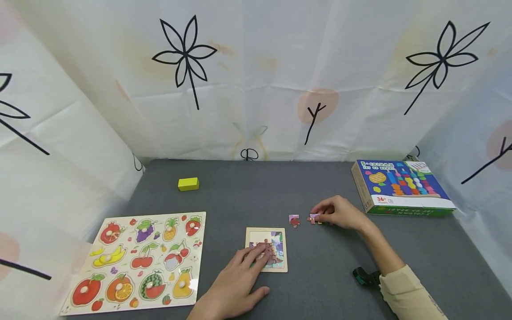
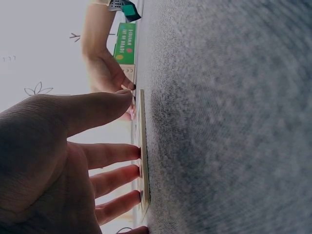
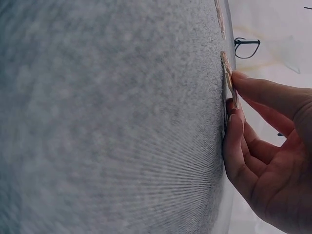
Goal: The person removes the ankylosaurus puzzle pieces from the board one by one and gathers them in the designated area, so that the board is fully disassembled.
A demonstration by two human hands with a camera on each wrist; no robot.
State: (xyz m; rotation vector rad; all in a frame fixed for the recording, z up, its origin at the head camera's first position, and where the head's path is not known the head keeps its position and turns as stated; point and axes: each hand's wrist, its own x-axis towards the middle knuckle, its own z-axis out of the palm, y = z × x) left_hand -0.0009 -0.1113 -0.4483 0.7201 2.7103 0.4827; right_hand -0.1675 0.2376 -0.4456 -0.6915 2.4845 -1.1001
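Observation:
A small wooden-framed jigsaw puzzle (image 1: 286,249) lies flat on the grey table, partly filled with colourful pieces. My left hand (image 1: 239,280) rests on it, fingers stretched out over the pieces and covering its lower left part. In the left wrist view the fingertips of that hand meet the thin board (image 2: 144,170). Farther right, my right hand (image 1: 342,213) pinches a puzzle piece (image 3: 228,77) between thumb and fingers, tilted and close over the table. Just left of it lies a loose puzzle piece (image 1: 294,220) with a brown and purple print.
A fruit peg board (image 1: 202,249) lies at the left. Behind it sits a yellow block (image 1: 188,184). At the back right stands a boxed bead set (image 1: 408,186). A black strapped device (image 1: 365,277) is at the right wrist. Printed white curtains (image 1: 248,89) surround the table.

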